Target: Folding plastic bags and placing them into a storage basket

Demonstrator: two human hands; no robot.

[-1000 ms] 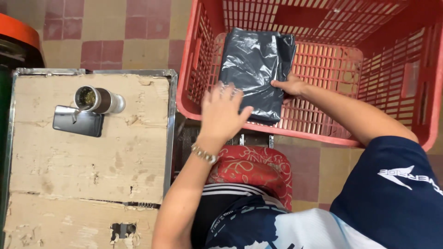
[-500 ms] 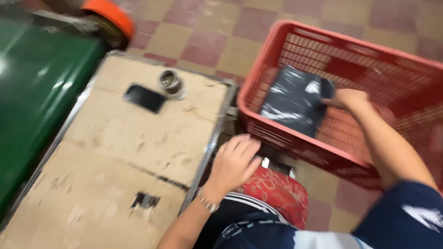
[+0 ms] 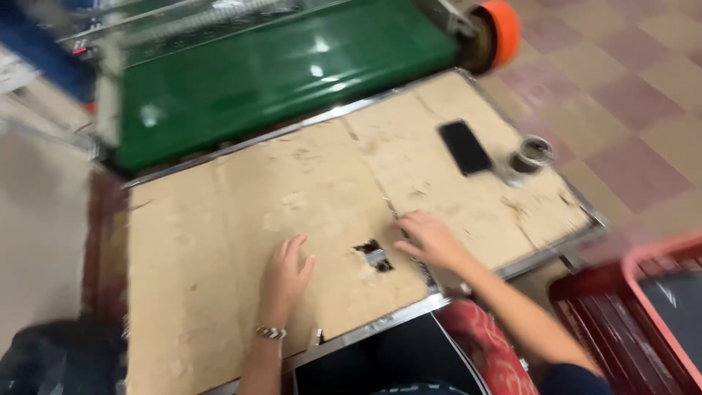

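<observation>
Both hands are down on the table and hold nothing, so no thing has been picked up here. Far to the left, at the bottom corner, a dark bag (image 3: 51, 362) sits on the floor, blurry. Next comes the big table (image 3: 219, 241), covered in worn brown cardboard with a shiny metal edge. The left hand (image 3: 287, 274) lies flat on the cardboard with its fingers spread open and a bead bracelet (image 3: 270, 332) on the wrist. Just to its right there is a torn hole (image 3: 376, 257) in the cardboard, with a bit of metal showing through. The right hand (image 3: 433, 240) rests right beside that hole, fingers loose and open, touching only the cardboard. Behind the table runs a green belt (image 3: 278, 73) with an orange roller (image 3: 503, 31) at its end. Farther right on the table lie a black phone (image 3: 465, 147) and, near it, a small round cup (image 3: 531, 154), both well apart from the hands. At the far right edge is the corner of a red basket (image 3: 662, 307) with something dark inside. Nothing on the table blocks the hands.
</observation>
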